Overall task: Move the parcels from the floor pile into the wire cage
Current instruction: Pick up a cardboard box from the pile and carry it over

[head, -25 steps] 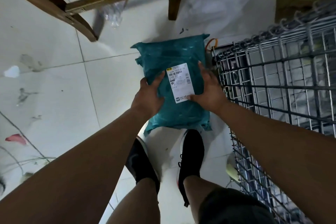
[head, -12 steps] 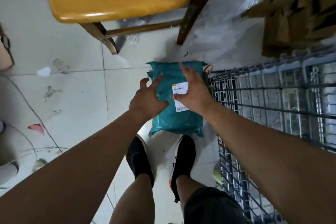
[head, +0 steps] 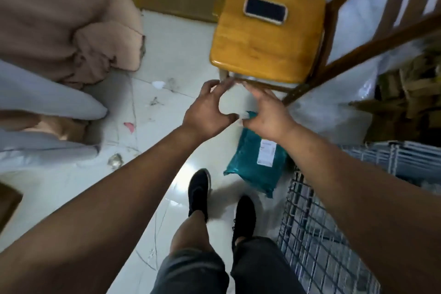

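I am holding both hands out in front of me, and both are empty. My left hand (head: 210, 110) has its fingers spread wide, and my right hand (head: 267, 114) is open too. The teal parcel (head: 253, 164) is lying flat on the floor, below my right hand and just beside the near corner of the wire cage (head: 317, 234). It is not in the cage yet. I think I am needing to bend down, put one hand on each long side of the soft bag, squeeze gently, and be lifting it over the cage's top edge without snagging the wires.
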Demonstrator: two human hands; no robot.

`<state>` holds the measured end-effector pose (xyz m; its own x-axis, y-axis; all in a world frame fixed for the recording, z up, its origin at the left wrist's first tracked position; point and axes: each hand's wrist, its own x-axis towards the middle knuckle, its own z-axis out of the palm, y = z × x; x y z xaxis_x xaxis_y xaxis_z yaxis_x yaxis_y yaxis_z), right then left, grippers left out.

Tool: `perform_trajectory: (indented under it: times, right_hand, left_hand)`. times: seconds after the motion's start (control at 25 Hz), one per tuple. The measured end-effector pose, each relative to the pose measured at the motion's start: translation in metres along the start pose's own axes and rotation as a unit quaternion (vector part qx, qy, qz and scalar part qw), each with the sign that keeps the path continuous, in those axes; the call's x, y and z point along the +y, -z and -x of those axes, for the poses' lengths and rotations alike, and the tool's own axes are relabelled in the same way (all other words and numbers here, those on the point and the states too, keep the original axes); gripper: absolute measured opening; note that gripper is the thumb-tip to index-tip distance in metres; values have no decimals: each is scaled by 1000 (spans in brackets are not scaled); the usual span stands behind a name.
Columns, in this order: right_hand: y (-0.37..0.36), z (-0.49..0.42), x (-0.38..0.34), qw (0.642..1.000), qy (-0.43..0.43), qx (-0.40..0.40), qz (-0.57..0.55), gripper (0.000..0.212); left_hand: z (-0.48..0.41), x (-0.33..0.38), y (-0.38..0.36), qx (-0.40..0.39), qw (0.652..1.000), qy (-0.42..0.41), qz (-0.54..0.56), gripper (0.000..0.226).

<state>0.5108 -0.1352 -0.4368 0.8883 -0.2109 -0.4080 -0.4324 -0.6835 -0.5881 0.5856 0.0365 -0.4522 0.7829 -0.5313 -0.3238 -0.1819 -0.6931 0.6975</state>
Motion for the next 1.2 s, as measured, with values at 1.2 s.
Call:
perform_trajectory:
  times: [1.2]
  right_hand:
    - [-224,313,-538,607,565,-485,277,107]
  left_hand:
    - [626,-45,223,555,660,475,175,91]
